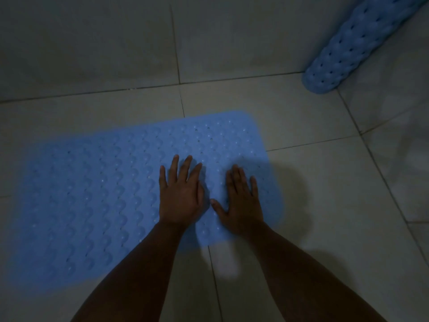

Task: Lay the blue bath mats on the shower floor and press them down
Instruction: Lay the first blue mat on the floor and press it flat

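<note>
Left hand (180, 194) flat, fingers spread, palm down on blue bath mat (97, 196). Right hand (241, 201) likewise flat and splayed, near mat's right edge. Hands side by side, not gripping. Mat lies unrolled on tiled floor (325, 228), centre-left of frame; left part blurred, dim. Bare tile open to right and above. Second mat (352, 49) rolled, upper right, cut off by frame edge.

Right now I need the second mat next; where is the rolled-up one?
The rolled blue mat is at the head view's upper right, propped in the tiled corner, beyond the flat mat.
</note>
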Demonstrator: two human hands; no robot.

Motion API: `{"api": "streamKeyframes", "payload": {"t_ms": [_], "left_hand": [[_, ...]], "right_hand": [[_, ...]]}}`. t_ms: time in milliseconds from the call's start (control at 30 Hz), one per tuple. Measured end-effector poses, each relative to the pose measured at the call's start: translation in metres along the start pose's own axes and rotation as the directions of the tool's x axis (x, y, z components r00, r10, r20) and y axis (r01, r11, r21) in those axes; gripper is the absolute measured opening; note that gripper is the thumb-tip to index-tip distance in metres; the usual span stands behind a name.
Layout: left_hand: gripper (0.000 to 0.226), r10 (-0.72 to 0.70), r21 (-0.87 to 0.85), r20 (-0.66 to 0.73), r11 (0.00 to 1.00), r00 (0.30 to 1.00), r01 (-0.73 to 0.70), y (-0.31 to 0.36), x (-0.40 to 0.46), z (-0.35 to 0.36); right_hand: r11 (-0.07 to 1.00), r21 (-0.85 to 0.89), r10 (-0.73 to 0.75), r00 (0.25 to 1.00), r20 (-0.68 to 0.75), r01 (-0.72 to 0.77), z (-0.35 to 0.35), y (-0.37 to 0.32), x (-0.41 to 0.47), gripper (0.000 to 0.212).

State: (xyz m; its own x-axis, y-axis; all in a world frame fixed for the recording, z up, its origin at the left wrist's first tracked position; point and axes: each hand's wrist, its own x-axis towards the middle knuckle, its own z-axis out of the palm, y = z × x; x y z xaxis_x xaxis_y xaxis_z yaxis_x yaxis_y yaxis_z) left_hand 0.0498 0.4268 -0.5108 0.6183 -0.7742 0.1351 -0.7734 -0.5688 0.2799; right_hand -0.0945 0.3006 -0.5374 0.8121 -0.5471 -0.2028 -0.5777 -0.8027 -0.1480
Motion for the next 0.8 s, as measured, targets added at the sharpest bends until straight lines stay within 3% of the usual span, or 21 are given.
{"api": "streamKeyframes", "payload": {"t_ms": [133,233,300,533,800], "left_hand": [[0.057,0.012,0.018,0.067,1.0,0.998,-0.013,0.002,0.002,-0.015],[0.06,0.056,-0.032,0.152,0.998,0.987,-0.051,0.018,-0.005,-0.004],[0.061,0.119,-0.042,0.205,0.993,0.972,-0.112,0.032,-0.007,0.013],[0.079,0.111,0.065,0.199,0.99,0.974,-0.126,0.052,-0.014,0.052],[0.077,0.109,0.014,0.181,0.993,0.977,-0.114,0.051,-0.014,0.055]], "right_hand": [[0.992,0.116,0.041,0.994,0.105,-0.053,-0.034,-0.005,0.012,0.083],[0.976,0.198,0.053,0.983,0.174,-0.088,-0.075,0.001,0.036,0.054],[0.975,0.218,-0.005,0.985,0.17,-0.033,-0.09,0.012,0.05,0.04],[0.969,0.232,-0.04,0.977,-0.207,0.089,-0.074,0.044,0.059,0.037],[0.967,0.236,-0.009,0.941,-0.339,0.095,-0.046,0.054,0.05,0.033]]}}
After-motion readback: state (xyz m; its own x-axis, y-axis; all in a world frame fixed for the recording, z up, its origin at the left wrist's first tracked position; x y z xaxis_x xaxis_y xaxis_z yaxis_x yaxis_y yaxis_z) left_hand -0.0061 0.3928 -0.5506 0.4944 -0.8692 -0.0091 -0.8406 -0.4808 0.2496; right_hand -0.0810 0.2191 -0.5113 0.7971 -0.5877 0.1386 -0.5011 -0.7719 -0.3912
